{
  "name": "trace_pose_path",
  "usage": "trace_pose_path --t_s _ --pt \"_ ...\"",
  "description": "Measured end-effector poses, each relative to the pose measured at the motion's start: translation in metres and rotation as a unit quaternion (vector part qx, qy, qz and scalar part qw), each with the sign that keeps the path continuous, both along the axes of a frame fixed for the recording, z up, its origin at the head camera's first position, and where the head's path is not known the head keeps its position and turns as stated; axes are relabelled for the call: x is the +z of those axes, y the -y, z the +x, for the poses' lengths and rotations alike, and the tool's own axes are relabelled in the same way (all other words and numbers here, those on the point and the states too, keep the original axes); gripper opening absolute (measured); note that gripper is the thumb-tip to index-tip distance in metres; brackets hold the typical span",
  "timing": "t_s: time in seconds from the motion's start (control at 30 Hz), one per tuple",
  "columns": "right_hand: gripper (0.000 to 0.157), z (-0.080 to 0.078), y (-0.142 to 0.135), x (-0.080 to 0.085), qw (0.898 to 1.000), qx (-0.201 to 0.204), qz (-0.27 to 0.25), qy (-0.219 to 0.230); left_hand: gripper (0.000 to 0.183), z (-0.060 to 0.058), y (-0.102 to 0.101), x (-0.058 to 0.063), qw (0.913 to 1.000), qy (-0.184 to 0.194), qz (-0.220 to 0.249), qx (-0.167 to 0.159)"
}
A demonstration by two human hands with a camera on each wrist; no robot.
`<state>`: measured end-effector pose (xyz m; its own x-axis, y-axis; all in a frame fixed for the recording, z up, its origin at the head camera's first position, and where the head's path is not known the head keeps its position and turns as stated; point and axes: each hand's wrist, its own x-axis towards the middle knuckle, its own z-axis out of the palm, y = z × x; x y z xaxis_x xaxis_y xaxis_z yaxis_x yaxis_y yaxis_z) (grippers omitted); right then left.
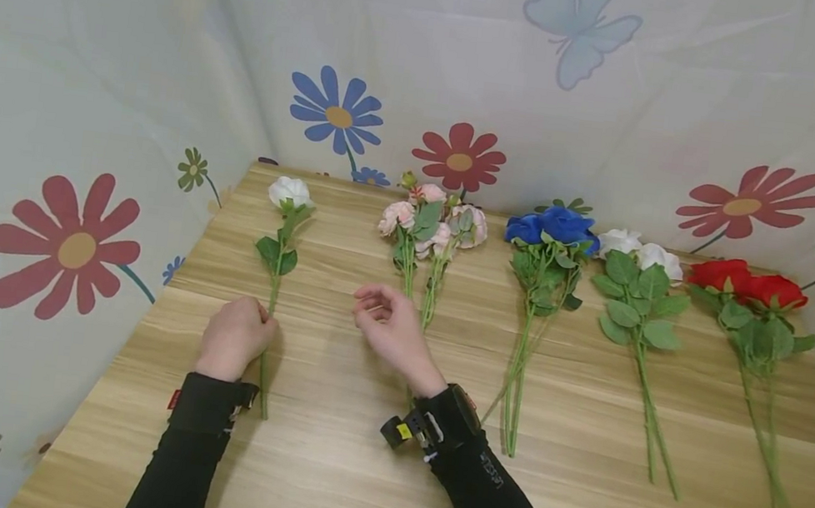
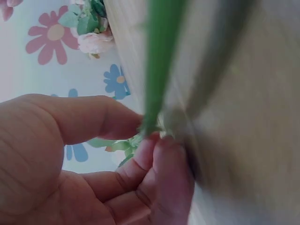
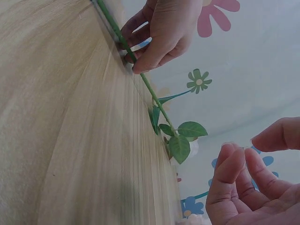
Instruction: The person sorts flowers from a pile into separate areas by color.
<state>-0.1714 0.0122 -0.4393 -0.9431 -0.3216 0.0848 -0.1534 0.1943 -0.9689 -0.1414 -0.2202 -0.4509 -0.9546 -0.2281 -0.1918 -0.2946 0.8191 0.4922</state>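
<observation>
My left hand (image 1: 235, 337) pinches the green stem of a single white rose (image 1: 290, 192) at the left of the wooden table. In the left wrist view the thumb and fingertips meet on the stem (image 2: 159, 65), close over the tabletop. The rose's green leaves (image 3: 179, 148) show in the right wrist view. To the right, my right hand (image 1: 396, 332) hovers over the table with loosely bent fingers and nothing in them. It partly covers the stems of a bunch of pale pink flowers (image 1: 435, 228).
Right of the pink flowers lie two blue roses (image 1: 563, 226), then white roses (image 1: 659, 261) and red roses (image 1: 773, 291), all with long green stems toward me. A flower-printed cloth (image 1: 403, 27) hangs behind and along the left side of the table (image 1: 321, 479).
</observation>
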Motion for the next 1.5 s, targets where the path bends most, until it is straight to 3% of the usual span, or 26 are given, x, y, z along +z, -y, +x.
trace_pose_path --t_s 0.13,0.33,0.47,0.6,0.77,0.93,1.13,1.5 --pt "0.027 0.0 -0.003 0.0 1.0 0.0 -0.001 0.0 0.022 -0.001 0.0 -0.003 0.9995 -0.01 0.023 -0.02" --pt "0.029 -0.001 -0.007 0.0 1.0 0.0 -0.006 -0.002 0.043 -0.005 -0.004 -0.004 0.9929 0.013 0.11 -0.044" --pt "0.029 -0.002 -0.01 -0.001 1.0 0.001 -0.011 0.0 0.043 -0.006 -0.008 -0.004 0.9832 0.028 0.174 -0.046" --pt "0.03 -0.003 -0.015 -0.001 1.0 -0.002 -0.009 0.01 0.042 -0.008 -0.011 -0.005 0.9769 0.028 0.207 -0.046" --pt "0.032 -0.005 -0.021 -0.002 1.0 -0.007 -0.009 0.02 0.042 -0.009 -0.013 -0.006 0.9713 0.019 0.232 -0.049" --pt "0.032 -0.006 -0.03 -0.001 1.0 -0.01 -0.003 0.015 0.04 -0.009 -0.02 -0.002 0.9687 -0.006 0.239 -0.068" --pt "0.032 -0.006 -0.046 0.0 1.0 -0.01 0.014 0.017 0.04 -0.011 -0.031 0.005 0.9639 -0.008 0.254 -0.081" --pt "0.028 -0.006 -0.08 -0.002 0.999 -0.019 0.042 -0.003 0.037 -0.02 -0.067 0.015 0.9431 -0.012 0.304 -0.135"
